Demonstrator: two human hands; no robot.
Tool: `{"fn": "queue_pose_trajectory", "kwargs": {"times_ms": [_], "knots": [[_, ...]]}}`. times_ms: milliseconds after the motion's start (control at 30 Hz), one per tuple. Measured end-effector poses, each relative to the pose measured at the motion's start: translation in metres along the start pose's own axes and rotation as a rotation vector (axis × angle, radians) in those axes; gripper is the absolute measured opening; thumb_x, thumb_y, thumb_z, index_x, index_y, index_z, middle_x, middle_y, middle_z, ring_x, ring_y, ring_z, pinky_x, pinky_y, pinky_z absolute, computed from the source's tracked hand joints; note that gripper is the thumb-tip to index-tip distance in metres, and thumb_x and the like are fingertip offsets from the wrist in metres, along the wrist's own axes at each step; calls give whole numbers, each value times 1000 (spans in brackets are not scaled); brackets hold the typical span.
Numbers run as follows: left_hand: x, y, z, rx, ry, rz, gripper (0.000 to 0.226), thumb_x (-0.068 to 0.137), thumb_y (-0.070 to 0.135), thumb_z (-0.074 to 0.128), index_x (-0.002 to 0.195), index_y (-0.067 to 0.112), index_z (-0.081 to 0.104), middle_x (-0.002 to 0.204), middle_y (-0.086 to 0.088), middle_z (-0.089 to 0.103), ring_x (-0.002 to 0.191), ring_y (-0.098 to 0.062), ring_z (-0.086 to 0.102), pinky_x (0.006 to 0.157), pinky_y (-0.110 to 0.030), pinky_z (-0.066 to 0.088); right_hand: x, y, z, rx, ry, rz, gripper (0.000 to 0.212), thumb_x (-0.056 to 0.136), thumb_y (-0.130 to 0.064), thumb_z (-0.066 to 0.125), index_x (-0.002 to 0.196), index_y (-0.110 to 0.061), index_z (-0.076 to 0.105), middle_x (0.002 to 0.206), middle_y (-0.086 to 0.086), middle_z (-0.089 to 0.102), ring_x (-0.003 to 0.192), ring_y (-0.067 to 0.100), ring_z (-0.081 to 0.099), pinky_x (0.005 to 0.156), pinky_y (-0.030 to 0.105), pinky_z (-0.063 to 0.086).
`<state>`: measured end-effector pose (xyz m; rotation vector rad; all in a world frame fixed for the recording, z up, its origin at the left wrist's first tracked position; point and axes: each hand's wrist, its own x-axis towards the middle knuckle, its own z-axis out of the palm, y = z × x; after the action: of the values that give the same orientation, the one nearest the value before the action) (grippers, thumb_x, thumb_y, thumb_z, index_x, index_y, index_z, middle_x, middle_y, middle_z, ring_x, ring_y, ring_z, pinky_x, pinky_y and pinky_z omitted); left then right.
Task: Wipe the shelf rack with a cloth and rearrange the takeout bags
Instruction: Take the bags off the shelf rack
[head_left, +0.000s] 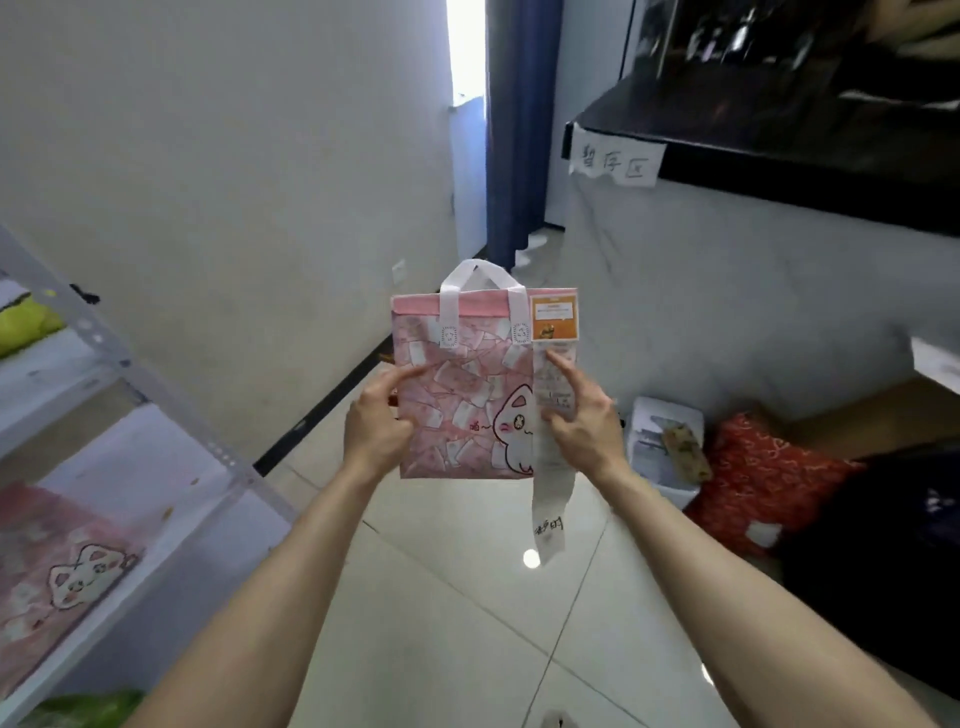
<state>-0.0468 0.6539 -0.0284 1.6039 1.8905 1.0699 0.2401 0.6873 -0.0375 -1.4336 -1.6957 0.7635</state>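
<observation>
I hold a pink takeout bag (457, 395) with a cat drawing and white handles upright in the air in front of me. My left hand (376, 423) grips its left edge, thumb across the front. My right hand (582, 421) grips the right edge, thumb and forefinger pinching over the long white receipt (550, 499) that hangs from the bag below an orange label (555, 317). The grey metal shelf rack (156, 395) stands at my left. A second pink cat bag (62, 577) lies flat on its lower shelf. No cloth is in view.
A yellow-green bag (26, 322) sits on the rack's upper shelf and a green one (88, 709) shows at the bottom. On the right are a black counter with a paper sign (615, 161), a red bag (763, 478) and a white box (660, 441) on the tiled floor.
</observation>
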Motion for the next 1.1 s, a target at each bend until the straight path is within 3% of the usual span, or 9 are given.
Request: {"fn": "queue_pose_trajectory", "kwargs": {"times_ms": [100,200,367,467,600,800,967,1100], "knots": [[32,42,29,0,25,79,73,81,1,84,132,51,69,123,23,72,91,3,70,75,-27,65,28,13,-45,-30,11,-35,89,84,3,65,154,-48,45,151,-2,59,130,20,62,108,43,56],[67,78,53,-22,29,141,76,79,-2,76,134,50,68,119,19,75,87,-7,74,78,-37,67,58,22,-84,-52,7,-58,95,81,11,58,155,-47,43,155,-3,54,135,21,57,106,38,55],[128,131,86,-27,-22,342,65,91,5,77,144,39,62,138,9,65,106,-16,72,83,-46,68,115,34,-130,-55,139,-93,99,83,15,52,155,-51,38,155,-4,52,135,22,57,100,49,60],[174,155,105,3,-49,414,69,92,3,76,151,33,56,143,4,59,113,-20,68,87,-48,67,152,38,-151,-105,233,-127,97,83,15,52,157,-45,38,156,-4,51,136,21,56,102,47,59],[252,178,125,94,-44,535,74,90,-4,77,151,33,56,144,2,59,108,-22,71,87,-50,67,214,43,-171,-140,335,-158,92,85,14,54,158,-41,39,153,-3,53,126,12,57,99,39,61],[400,213,161,44,3,679,68,90,7,85,148,29,59,140,2,62,98,-13,67,86,-53,68,336,42,-192,-170,486,-189,86,90,12,55,159,-37,37,144,-3,52,118,1,52,94,17,51],[522,257,185,23,-27,753,72,91,7,83,148,39,54,139,12,58,104,-10,65,93,-50,66,443,32,-218,-226,599,-168,90,87,13,54,156,-43,38,129,-5,54,115,15,62,94,37,62],[588,292,203,4,-22,790,76,88,-2,80,145,40,55,137,16,57,100,-11,66,91,-44,64,507,29,-237,-282,655,-151,91,87,12,51,156,-45,37,128,-4,52,113,15,60,93,39,63]]}}
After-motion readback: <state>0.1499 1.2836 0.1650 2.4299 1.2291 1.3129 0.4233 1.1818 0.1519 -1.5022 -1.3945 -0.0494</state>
